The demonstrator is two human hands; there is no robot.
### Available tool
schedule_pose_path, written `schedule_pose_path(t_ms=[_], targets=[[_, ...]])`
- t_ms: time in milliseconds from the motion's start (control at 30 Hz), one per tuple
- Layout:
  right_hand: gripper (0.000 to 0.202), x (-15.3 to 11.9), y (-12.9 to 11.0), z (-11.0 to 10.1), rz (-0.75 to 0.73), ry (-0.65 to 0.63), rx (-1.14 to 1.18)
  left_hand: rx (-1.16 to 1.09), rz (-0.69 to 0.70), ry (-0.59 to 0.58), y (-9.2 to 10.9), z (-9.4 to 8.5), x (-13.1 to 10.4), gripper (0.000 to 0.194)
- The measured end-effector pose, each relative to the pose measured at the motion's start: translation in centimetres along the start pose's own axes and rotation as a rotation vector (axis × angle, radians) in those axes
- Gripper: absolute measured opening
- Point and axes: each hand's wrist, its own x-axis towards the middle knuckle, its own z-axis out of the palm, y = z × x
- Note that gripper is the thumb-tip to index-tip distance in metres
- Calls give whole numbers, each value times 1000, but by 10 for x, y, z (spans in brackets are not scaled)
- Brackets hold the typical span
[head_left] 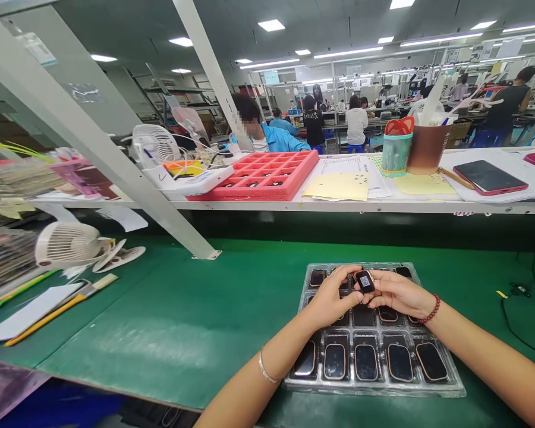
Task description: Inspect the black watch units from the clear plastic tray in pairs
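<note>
A smartwatch case (364,281) with a gold-coloured rim and a white QR code on its dark face is held over a clear plastic tray. My left hand (332,300) pinches it from the left, thumb below and fingers above. From the other side, the fingers of my right hand (399,292) close on its right edge. Beneath both hands lies the clear tray (374,390), divided into pockets. Several dark-faced watch cases (366,362) with gold rims sit in its front row. My hands partly hide the rows behind.
A white shelf (258,205) crosses behind the green bench (160,321), carrying a red foam tray (267,193), papers, cups and a phone (490,177). A slanted white post (160,190) stands left. Nearby are a small fan (66,245), a brush (62,312) and, right, a black cable (512,330).
</note>
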Motion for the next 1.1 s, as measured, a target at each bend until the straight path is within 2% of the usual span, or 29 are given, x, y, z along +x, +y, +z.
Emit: schedule_pose_path(t_ms=[233, 1100], targets=[[17, 0, -2, -2, -25, 50, 18, -31, -43, 11, -3, -1, -1, 41], [25, -1, 2, -5, -51, 66, -27, -41, -118, -2, -4, 0, 0, 37]])
